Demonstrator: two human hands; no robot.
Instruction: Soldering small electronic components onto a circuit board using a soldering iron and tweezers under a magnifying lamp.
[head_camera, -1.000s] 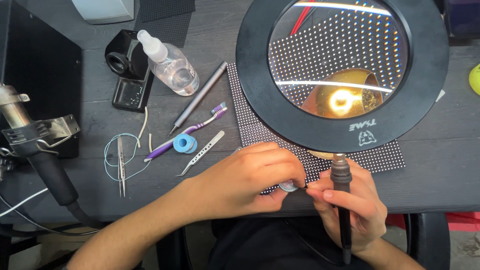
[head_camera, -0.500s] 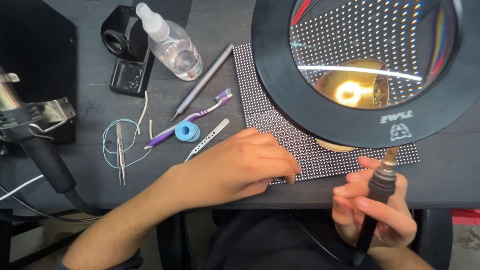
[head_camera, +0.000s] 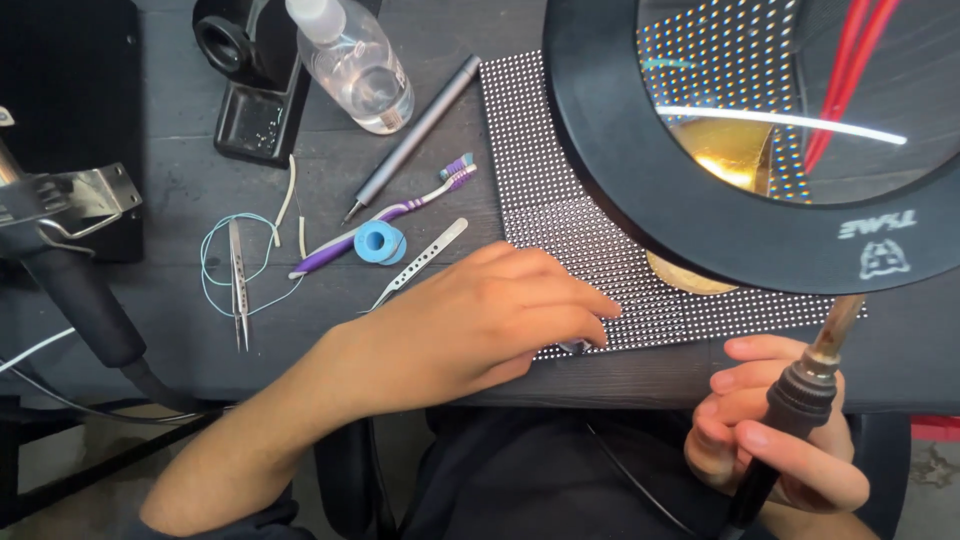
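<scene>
Head view: soldering iron (head_camera: 800, 400) in right hand (head_camera: 775, 440), tip up toward the magnifier lamp (head_camera: 640, 170).

Dotted LED panel (head_camera: 570, 230) flat on desk; black-handled soldering iron (head_camera: 800, 400) tilted, gripped.

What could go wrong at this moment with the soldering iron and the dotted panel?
The right hand holds the soldering iron off the desk edge, over the lap: a slip could burn. Its tip is hidden behind the ring magnifier and may touch it. The left hand rests on the dotted panel and could shift it.

Small label (head_camera: 392, 117) on clear bottle (head_camera: 352, 68); white logo (head_camera: 884, 240) on black magnifier ring (head_camera: 640, 170)
</scene>
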